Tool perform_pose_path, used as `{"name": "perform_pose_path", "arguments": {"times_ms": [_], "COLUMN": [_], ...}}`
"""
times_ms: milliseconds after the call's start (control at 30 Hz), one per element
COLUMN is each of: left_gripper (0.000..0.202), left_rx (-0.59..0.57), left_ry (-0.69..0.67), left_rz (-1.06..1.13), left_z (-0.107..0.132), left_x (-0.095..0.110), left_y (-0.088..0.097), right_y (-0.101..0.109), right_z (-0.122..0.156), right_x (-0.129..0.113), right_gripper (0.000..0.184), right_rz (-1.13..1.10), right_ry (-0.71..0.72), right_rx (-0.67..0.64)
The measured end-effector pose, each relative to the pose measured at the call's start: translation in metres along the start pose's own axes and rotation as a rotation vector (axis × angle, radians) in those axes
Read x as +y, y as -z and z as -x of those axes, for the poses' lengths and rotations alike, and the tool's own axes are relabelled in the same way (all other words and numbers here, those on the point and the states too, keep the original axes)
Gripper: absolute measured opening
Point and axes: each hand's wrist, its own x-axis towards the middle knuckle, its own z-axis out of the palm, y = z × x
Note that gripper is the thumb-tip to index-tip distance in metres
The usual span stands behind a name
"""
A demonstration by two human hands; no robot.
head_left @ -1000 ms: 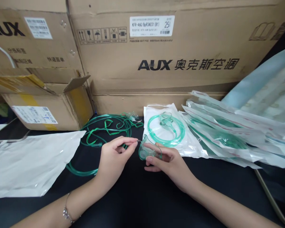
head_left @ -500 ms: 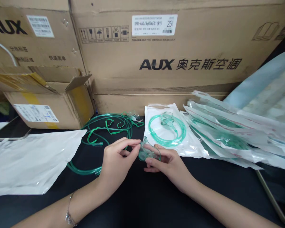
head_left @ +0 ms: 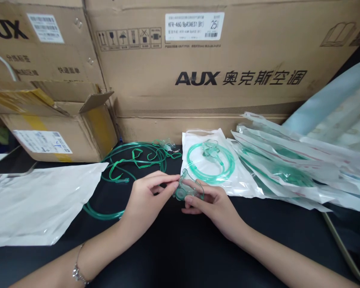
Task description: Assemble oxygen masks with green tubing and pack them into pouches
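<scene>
Between my two hands is a clear green oxygen mask (head_left: 188,193), held above the dark tabletop. My right hand (head_left: 208,202) grips its right side, thumb in front and fingers behind. The thumb and forefinger of my left hand (head_left: 153,196) pinch at its left edge; whether a small part sits between those fingertips I cannot make out. Behind my left hand lie coiled green tubing (head_left: 103,216) and a loose green strap (head_left: 137,159). Just beyond my right hand, a white pouch (head_left: 187,138) bears another mask with coiled tubing (head_left: 211,164) under clear film.
A stack of sealed pouches (head_left: 288,172) leans at the right. At the left are a white pouch (head_left: 39,204), an open cardboard box (head_left: 57,136) and a dark flat device (head_left: 13,162). Large cartons (head_left: 228,60) wall off the back. A clear small piece (head_left: 168,145) lies near the tubing.
The mask has turned slightly in my hands, with its pointed end a little higher. My left fingertips stay at its edge. The view has shifted slightly.
</scene>
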Motion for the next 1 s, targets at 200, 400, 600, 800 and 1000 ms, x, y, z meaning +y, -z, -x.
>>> {"name": "perform_pose_path", "arguments": {"times_ms": [200,400,600,800,1000], "left_gripper": [0.009,0.01,0.013,0.016,0.013], "left_rx": [-0.053,-0.146,-0.228,-0.24,-0.229], "left_ry": [0.176,0.288,0.323,0.0,-0.028], "left_rz": [0.095,0.181,0.219,0.041,0.101], "left_z": [-0.0049,-0.0092,-0.0084,-0.0019,-0.003], "left_x": [0.0076,0.0056,0.0032,0.0033,-0.0001], "left_y": [0.0017,0.0057,0.0068,0.0036,0.0061], "right_y": [-0.0002,0.002,0.0024,0.0005,-0.0009], "right_z": [0.0001,-0.0001,0.0017,0.0036,0.0037], "right_x": [0.0016,0.0037,0.0034,0.0008,-0.0002], "right_gripper": [0.033,0.033,0.035,0.027,0.019], "right_rz": [0.038,0.231,0.337,0.201,0.048], "right_ry": [0.048,0.164,0.232,0.167,0.121], "right_rx": [-0.013,-0.028,0.035,0.11,0.039]}}
